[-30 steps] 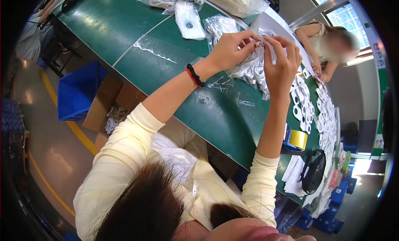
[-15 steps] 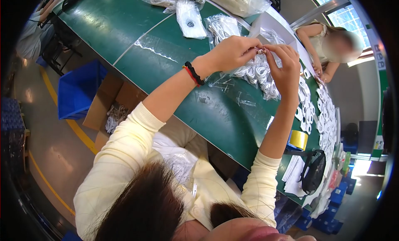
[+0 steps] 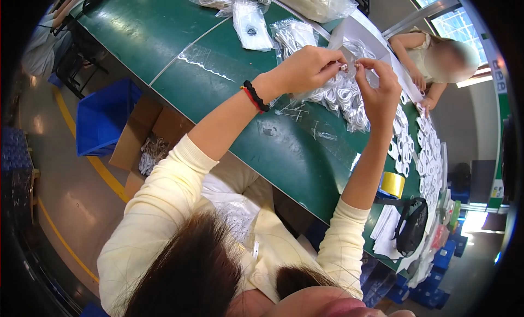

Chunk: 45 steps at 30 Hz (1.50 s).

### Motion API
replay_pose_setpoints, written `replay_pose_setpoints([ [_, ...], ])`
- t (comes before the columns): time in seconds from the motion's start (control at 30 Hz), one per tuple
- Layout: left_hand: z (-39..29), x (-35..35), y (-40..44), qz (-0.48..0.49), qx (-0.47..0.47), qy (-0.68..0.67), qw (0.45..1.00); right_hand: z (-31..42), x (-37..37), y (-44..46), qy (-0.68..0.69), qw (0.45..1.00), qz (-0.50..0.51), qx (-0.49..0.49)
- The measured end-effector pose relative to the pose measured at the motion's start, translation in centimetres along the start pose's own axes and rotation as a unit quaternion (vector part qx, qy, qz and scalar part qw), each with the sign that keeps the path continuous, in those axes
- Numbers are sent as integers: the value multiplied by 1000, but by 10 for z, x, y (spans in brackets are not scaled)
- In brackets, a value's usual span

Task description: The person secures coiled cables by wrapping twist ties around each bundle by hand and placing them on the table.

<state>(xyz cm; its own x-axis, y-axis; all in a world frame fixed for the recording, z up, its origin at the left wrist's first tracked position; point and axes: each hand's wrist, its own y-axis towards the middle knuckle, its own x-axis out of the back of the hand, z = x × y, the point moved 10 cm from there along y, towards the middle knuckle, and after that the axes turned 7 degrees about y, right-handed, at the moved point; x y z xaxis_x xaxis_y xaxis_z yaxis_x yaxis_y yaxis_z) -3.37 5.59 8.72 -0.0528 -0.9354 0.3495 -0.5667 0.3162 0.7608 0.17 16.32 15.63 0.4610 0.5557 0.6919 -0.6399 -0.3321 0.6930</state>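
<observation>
My left hand (image 3: 312,70) is closed in a pinch, with a small whitish piece (image 3: 343,67) at its fingertips, too small to name. A short gap away, my right hand (image 3: 378,89) also has thumb and forefinger pinched together; what they hold, if anything, is too small to make out. Below and behind both hands lies a pile of coiled white cables (image 3: 339,101) on the green table (image 3: 218,107). Next to it stands an open white box (image 3: 376,39) with clear plastic inside.
Bagged white cables (image 3: 295,34) and a flat packet (image 3: 251,27) lie farther back. White ring-ended pieces (image 3: 428,153) cover the right side, near yellow tape (image 3: 392,184) and a black pouch (image 3: 412,227). Across the table sits another person (image 3: 417,60). A blue bin (image 3: 103,120) stands left.
My hands have drawn apart: the right hand has moved slightly to the right, opening a gap between the fingertips. The left hand has barely moved.
</observation>
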Motion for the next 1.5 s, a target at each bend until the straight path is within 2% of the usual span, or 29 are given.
replay_pose_setpoints([
  [0.13,5,0,0,-4,22,12,1000,-4,3,-2,-3,999,-37,-10],
  [0.2,4,1,-1,-3,17,31,999,-28,18,-6,13,991,-92,-94],
  [0.27,4,0,-1,-4,12,51,999,-28,22,-4,47,990,-92,-93],
  [0.37,7,8,-2,-53,27,28,998,-28,16,-4,119,986,-59,-98],
  [0.43,8,10,-2,-60,34,35,997,11,8,1,26,999,-17,13],
  [0.47,7,9,-2,-58,35,35,997,16,2,1,-15,1000,4,19],
  [0.57,5,8,-2,-58,30,39,997,20,-2,-1,-60,997,-18,43],
  [0.93,-4,4,-3,-48,-20,91,995,17,-9,-4,-65,995,-15,68],
  [1.13,-3,6,-2,-58,-5,74,996,19,-5,-4,-96,992,-58,51],
  [1.23,-5,8,-3,-81,-6,66,995,13,4,-5,-140,984,-103,32],
  [1.27,-5,9,-3,-81,-6,66,994,1,13,-7,-109,986,-128,-2],
  [1.33,4,16,-3,-94,56,66,992,-29,29,-11,-62,980,-179,-64],
  [1.37,4,18,-2,-94,57,66,992,-36,33,-13,-61,980,-177,-64],
  [1.43,11,31,-4,-131,91,61,985,-68,52,-23,-9,960,-239,-149],
  [1.47,10,39,-5,-167,72,74,980,-92,52,-29,57,949,-237,-199],
  [1.5,16,42,-4,-168,74,76,980,-88,53,-29,59,949,-235,-200],
])
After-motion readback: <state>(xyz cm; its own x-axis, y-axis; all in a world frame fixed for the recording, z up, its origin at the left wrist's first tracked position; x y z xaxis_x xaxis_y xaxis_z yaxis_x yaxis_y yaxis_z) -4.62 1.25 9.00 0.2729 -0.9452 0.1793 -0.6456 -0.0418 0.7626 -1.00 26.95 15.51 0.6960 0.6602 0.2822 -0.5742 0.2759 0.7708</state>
